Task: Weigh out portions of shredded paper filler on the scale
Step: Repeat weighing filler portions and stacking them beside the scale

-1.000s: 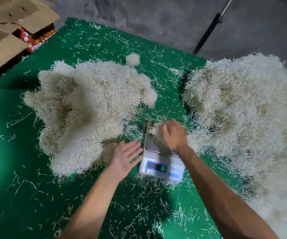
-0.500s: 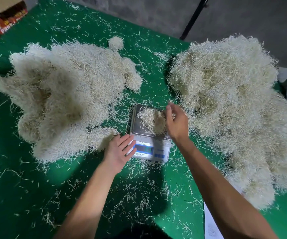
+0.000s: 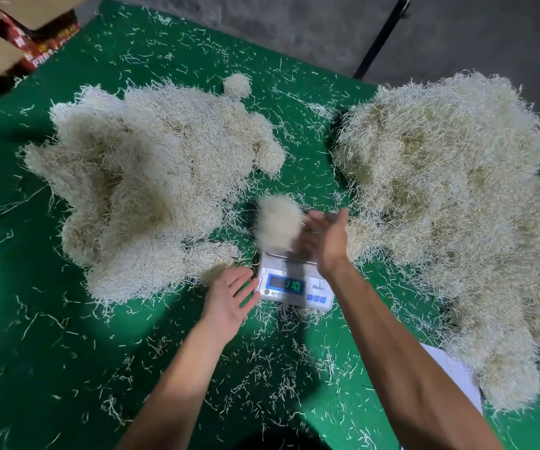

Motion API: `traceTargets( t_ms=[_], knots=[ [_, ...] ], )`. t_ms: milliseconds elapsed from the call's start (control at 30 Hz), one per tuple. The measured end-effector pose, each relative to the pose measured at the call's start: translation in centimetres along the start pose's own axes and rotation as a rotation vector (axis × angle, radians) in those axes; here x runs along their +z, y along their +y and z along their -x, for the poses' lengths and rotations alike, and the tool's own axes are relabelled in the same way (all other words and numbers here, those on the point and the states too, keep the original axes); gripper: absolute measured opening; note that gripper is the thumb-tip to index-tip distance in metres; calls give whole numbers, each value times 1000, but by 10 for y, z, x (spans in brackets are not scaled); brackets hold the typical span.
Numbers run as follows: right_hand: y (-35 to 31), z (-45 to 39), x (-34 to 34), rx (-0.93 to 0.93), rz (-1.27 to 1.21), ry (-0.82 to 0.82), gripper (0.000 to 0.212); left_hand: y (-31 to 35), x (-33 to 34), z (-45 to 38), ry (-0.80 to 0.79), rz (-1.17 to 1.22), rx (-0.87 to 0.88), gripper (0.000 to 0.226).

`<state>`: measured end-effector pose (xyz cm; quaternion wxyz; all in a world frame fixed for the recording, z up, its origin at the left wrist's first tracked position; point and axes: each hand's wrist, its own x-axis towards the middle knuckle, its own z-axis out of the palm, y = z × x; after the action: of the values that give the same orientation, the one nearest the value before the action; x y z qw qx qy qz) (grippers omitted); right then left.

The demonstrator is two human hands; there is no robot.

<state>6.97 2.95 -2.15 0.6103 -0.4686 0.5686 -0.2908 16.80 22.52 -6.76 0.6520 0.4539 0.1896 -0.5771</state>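
A small digital scale [image 3: 295, 288] sits on the green cloth between two big heaps of pale shredded paper, with its display lit. A blurred clump of shredded paper [image 3: 275, 222] is over the left part of the scale's pan. My right hand [image 3: 327, 241] is just right of the clump, fingers extended and blurred, thumb up, touching or nearly touching it. My left hand [image 3: 229, 298] rests flat on the cloth, fingers straight, against the scale's left side. The left heap [image 3: 151, 177] is made of rounded portions; the right heap [image 3: 457, 206] is one loose mass.
A small ball of shredded paper [image 3: 236, 85] lies behind the left heap. Loose strands litter the green cloth [image 3: 67, 368]. Cardboard boxes [image 3: 8, 43] stand at the far left corner, a black pole [image 3: 382, 34] behind the table, and a white sheet [image 3: 453, 368] under the right heap's near edge.
My right hand set a clump on the scale's pan, then opened; now it sweeps that clump leftward across the pan. My left hand stayed beside the scale.
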Motion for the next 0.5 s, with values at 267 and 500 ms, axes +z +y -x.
traceTargets(
  t_ms=[267,500],
  knots=[
    [9,4,-28,-19,-319,151,62,-13,15,13,-37,-91,-36,31],
    [37,-23,-90,-139,133,294,30,-36,50,6,-70,-235,-81,27]
  ],
)
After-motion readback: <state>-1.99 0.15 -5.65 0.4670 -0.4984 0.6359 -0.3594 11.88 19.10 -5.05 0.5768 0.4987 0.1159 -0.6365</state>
